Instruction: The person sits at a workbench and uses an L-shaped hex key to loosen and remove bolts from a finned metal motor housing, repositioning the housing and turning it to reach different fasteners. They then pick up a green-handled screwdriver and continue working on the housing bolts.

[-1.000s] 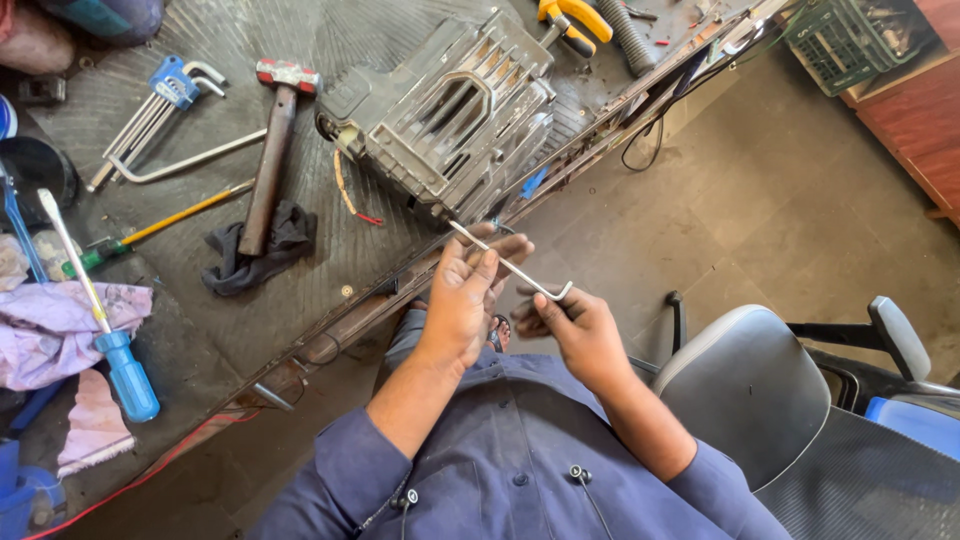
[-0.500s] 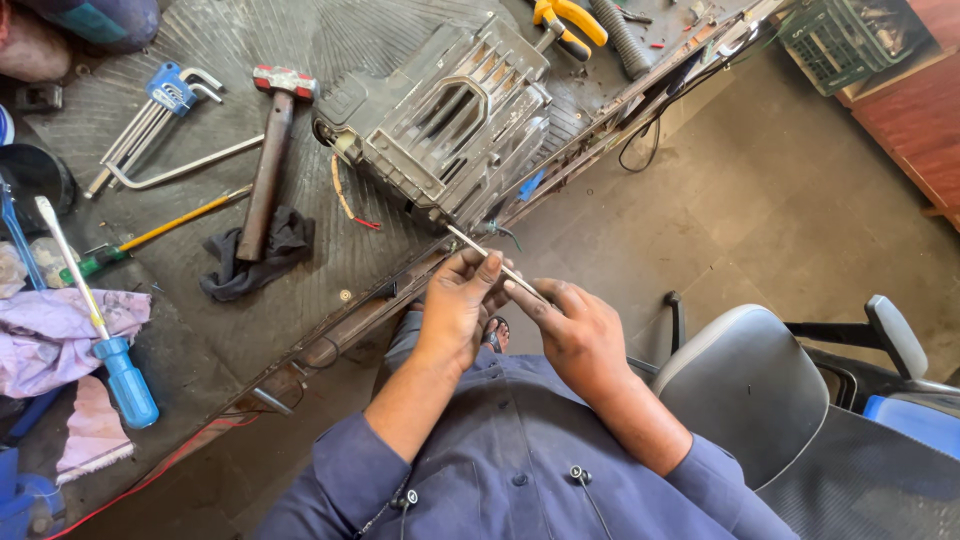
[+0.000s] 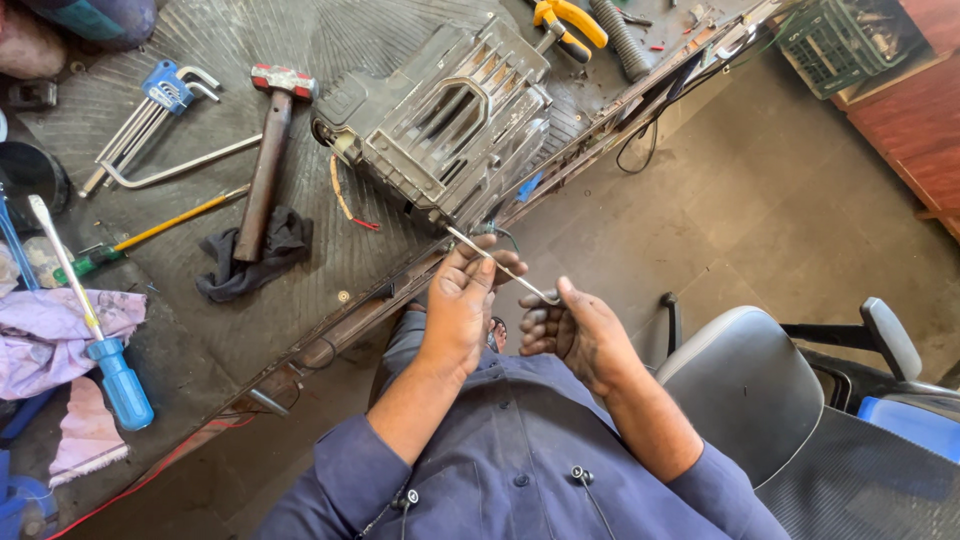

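Both hands meet over my lap at the workbench's edge, holding a thin L-shaped metal hex key (image 3: pixel 500 264). My left hand (image 3: pixel 462 300) grips its long shaft near the middle. My right hand (image 3: pixel 570 328) pinches the bent end with thumb and fingers. The key's far tip points at the grey ribbed plastic housing (image 3: pixel 450 110) lying on the bench just beyond my hands, near its lower corner where thin wires hang.
On the dark bench mat (image 3: pixel 300 260) lie a hammer (image 3: pixel 268 150) on a black rag, a hex key set (image 3: pixel 150 120), a yellow screwdriver (image 3: pixel 150 235), a blue-handled screwdriver (image 3: pixel 100 340), cloths and yellow pliers (image 3: pixel 565 22). An office chair (image 3: pixel 780 400) stands at right, a green crate (image 3: pixel 840 35) beyond.
The hex key's bent end, sticking out past my right hand a second ago, now sits in my right fingers. Both hands have shifted slightly; the key stays pointed at the housing.
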Tool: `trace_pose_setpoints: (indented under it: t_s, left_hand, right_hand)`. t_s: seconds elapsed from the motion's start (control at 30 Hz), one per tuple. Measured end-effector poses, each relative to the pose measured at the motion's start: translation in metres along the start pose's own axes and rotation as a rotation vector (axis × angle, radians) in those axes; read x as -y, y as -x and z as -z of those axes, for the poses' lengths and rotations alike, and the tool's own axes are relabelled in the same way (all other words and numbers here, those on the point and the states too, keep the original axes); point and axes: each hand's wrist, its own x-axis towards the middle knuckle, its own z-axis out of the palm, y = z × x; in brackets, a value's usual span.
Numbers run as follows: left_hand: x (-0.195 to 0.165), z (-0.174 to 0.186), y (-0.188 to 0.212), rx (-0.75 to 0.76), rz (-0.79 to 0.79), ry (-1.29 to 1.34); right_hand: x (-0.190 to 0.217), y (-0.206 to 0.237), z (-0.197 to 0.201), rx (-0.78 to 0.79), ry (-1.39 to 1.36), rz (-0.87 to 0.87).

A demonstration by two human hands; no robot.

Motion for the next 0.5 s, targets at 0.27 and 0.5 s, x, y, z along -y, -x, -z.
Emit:
trace_pose_setpoints:
  t_s: [0.27,0.5]
  left_hand:
    - [0.006,0.008,-0.001,-0.036,0.103,0.041]
    - [0.012,0.012,-0.007,-0.110,0.085,-0.036]
  right_hand:
    - [0.022,0.021,-0.037,-0.247,1.756,0.928]
    - [0.022,0.023,-0.038,-0.122,1.092,0.878]
